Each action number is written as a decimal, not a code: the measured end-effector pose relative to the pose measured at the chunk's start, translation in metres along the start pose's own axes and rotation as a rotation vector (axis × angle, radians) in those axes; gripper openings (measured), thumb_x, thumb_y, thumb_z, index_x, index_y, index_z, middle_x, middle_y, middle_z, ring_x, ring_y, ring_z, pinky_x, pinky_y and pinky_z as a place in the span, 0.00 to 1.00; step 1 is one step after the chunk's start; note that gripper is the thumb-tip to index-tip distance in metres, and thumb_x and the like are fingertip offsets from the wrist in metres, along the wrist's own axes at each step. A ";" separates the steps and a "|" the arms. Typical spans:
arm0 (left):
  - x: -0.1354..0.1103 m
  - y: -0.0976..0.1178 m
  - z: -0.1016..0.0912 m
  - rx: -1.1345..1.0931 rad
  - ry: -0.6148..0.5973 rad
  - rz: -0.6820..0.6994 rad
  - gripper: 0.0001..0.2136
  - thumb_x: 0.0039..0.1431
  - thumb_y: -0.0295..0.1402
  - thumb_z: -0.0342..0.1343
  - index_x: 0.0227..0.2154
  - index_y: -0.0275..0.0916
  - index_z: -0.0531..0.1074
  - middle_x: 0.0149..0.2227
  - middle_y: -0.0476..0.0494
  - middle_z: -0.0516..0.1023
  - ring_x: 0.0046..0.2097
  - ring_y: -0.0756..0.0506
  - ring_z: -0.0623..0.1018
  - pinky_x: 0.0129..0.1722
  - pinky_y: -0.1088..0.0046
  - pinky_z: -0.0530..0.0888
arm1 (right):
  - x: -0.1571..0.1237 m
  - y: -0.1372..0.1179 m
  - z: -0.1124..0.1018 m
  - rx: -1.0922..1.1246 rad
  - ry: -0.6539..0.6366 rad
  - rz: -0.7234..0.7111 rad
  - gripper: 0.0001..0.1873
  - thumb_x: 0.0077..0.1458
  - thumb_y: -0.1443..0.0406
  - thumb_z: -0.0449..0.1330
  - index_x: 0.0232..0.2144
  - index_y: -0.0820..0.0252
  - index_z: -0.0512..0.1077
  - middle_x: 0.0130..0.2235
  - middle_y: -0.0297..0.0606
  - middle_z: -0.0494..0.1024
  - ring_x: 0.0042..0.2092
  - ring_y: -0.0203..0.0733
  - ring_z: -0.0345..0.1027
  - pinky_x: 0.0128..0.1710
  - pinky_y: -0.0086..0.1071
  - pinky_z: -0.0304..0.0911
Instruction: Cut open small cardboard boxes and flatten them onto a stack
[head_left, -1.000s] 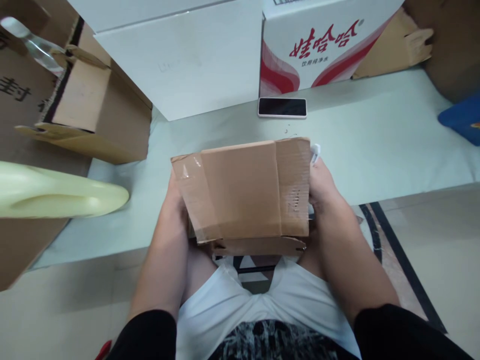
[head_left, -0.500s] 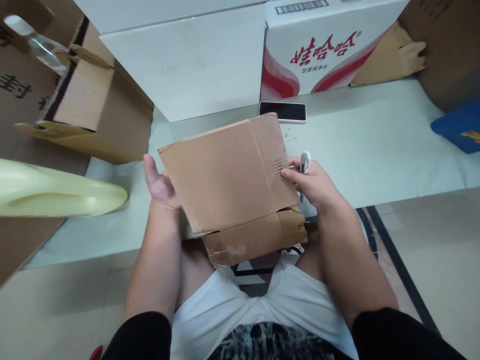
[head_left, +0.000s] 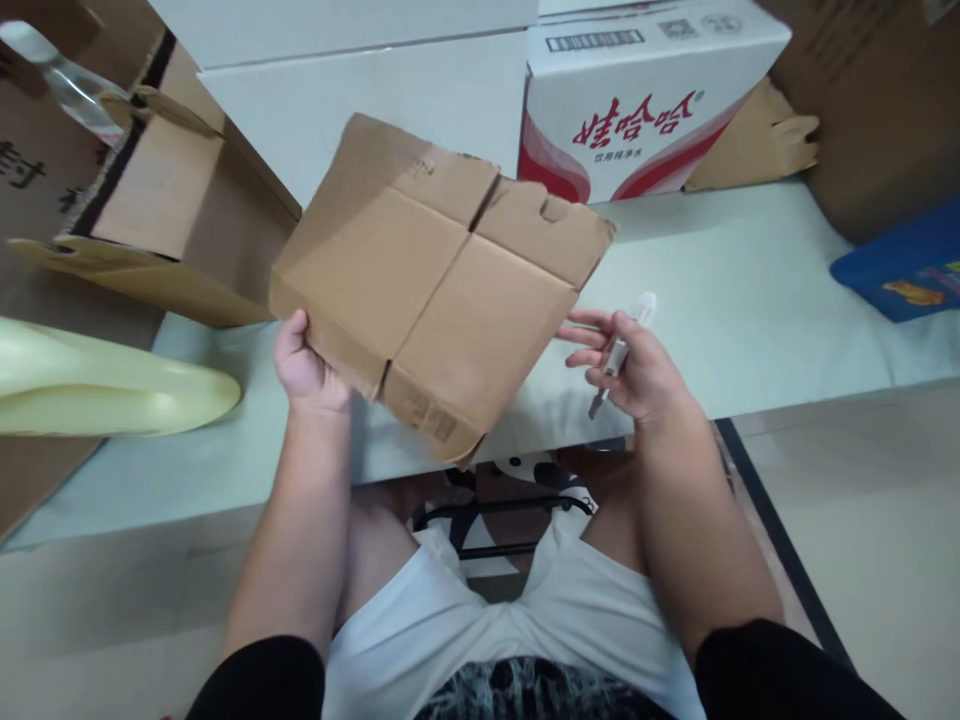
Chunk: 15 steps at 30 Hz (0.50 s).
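A flattened brown cardboard box [head_left: 435,290] is held up over the table edge, tilted, its creased panels facing me. My left hand [head_left: 304,365] grips its lower left corner, thumb on top. My right hand [head_left: 626,365] sits just right of the cardboard, apart from it, closed round a small white utility knife [head_left: 619,350] with a metal body, its index and middle fingers stretched toward the cardboard.
A pale green table [head_left: 750,290] carries a white and red printed carton [head_left: 645,100], a large white box [head_left: 375,90], an open brown box [head_left: 165,220] at left, a blue item [head_left: 900,265] at right and a pale yellow curved object [head_left: 112,385].
The cardboard has been turned over and lifted up and left; it now covers the phone. My right hand let go of the box and drew away, knife still in it.
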<state>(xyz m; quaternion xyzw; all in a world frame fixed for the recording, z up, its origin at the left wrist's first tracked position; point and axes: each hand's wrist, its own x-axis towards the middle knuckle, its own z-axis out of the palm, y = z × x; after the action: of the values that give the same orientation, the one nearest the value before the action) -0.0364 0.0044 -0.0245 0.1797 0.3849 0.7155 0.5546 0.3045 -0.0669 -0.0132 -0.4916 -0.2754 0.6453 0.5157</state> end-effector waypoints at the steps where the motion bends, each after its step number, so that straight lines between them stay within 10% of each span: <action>1: -0.001 -0.003 0.003 -0.012 0.003 -0.018 0.16 0.68 0.29 0.41 0.48 0.33 0.73 0.32 0.47 0.86 0.38 0.48 0.84 0.60 0.69 0.76 | -0.001 0.003 0.005 -0.002 -0.048 0.011 0.32 0.40 0.44 0.74 0.40 0.58 0.76 0.38 0.42 0.84 0.26 0.36 0.76 0.13 0.23 0.39; 9: -0.009 -0.020 -0.002 0.135 -0.144 -0.219 0.11 0.64 0.35 0.53 0.44 0.40 0.77 0.39 0.47 0.86 0.45 0.44 0.84 0.57 0.63 0.79 | -0.002 0.021 0.039 0.057 0.121 0.042 0.26 0.31 0.59 0.77 0.32 0.60 0.72 0.21 0.29 0.76 0.15 0.27 0.59 0.09 0.21 0.45; 15: -0.008 -0.039 -0.011 0.690 -0.413 -0.059 0.27 0.64 0.54 0.41 0.53 0.42 0.73 0.53 0.35 0.82 0.58 0.35 0.81 0.57 0.51 0.79 | -0.030 -0.028 -0.004 0.178 0.370 -0.076 0.17 0.35 0.65 0.74 0.27 0.60 0.71 0.18 0.24 0.70 0.13 0.21 0.47 0.07 0.17 0.43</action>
<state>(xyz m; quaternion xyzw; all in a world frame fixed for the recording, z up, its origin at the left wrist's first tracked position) -0.0158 -0.0038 -0.0593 0.4841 0.4881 0.4770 0.5477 0.3187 -0.0864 0.0199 -0.5434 -0.1363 0.5461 0.6229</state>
